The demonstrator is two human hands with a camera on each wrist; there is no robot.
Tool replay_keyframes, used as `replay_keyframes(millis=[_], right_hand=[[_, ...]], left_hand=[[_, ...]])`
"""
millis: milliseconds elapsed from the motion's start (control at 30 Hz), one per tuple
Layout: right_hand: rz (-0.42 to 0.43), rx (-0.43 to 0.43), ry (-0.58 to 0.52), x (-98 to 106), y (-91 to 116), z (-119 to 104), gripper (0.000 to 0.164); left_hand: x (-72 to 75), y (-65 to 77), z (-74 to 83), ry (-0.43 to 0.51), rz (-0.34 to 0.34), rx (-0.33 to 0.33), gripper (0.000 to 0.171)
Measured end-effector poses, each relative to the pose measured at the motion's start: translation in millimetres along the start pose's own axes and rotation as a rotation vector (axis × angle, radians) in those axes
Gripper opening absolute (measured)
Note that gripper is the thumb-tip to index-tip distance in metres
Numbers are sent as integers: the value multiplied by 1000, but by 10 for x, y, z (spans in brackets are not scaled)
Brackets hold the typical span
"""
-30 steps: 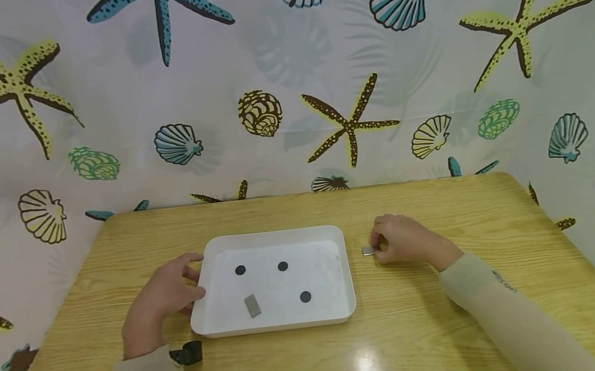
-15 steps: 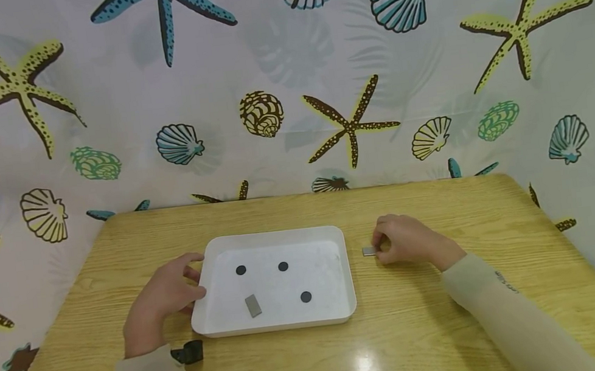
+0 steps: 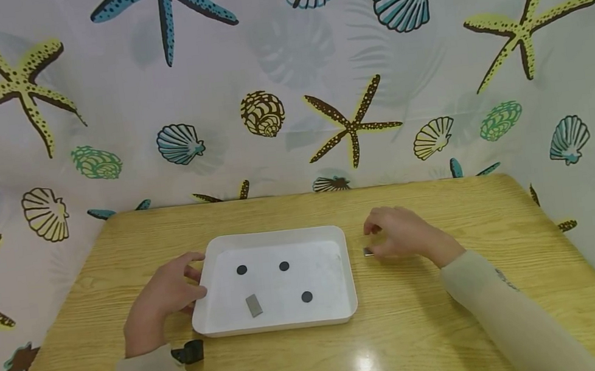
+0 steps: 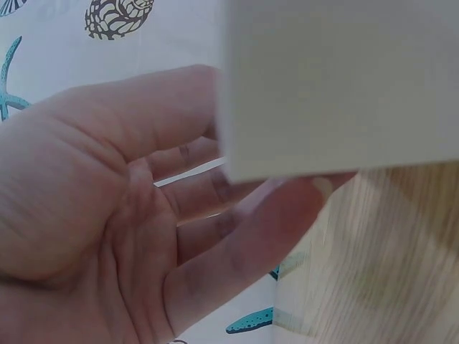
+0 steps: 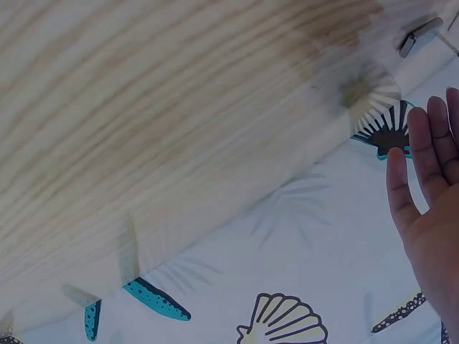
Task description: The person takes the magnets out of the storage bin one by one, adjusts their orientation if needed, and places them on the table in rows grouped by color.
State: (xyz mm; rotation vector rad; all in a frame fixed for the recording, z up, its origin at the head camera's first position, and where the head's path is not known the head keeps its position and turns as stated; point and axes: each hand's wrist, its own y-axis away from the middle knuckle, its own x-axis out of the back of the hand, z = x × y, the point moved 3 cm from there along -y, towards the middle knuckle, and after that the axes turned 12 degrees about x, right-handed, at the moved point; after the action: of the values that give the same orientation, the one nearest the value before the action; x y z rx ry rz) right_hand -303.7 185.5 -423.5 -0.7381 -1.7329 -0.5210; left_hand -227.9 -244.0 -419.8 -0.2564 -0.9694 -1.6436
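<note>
A shallow white tray (image 3: 274,321) stands left of the middle of the wooden table. At its left end my left hand (image 3: 168,289) holds the rim, thumb on the near part and fingers farther back. In the left wrist view the curled fingers (image 4: 237,251) reach behind and under the tray's pale wall (image 4: 344,86). To the right of the tray lies a small grey metallic rectangular piece (image 3: 368,251). My right hand (image 3: 402,232) hovers right at it and hides part of it. The right wrist view shows straight fingers (image 5: 423,147) apart from the metallic piece (image 5: 418,36).
Inside the tray lie a grey rectangular piece (image 3: 253,305) and three dark round discs, one of them a disc (image 3: 284,266) near the middle. A black strap (image 3: 188,352) sits at my left cuff. A shell-patterned curtain (image 3: 295,167) borders the table (image 3: 436,341).
My right hand has loosened its pinch on the small metallic piece, and its fingers have risen and shifted slightly left. The left hand and the tray stay in place.
</note>
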Motion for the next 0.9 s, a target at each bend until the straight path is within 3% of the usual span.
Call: replay_keyframes(millis=[533, 900], right_hand=[[56, 128, 5, 187, -215, -339, 33], [38, 191, 17, 194, -419, -639, 30]], left_hand=[[3, 17, 10, 11, -4, 12, 74], [2, 19, 8, -18, 12, 6, 73]])
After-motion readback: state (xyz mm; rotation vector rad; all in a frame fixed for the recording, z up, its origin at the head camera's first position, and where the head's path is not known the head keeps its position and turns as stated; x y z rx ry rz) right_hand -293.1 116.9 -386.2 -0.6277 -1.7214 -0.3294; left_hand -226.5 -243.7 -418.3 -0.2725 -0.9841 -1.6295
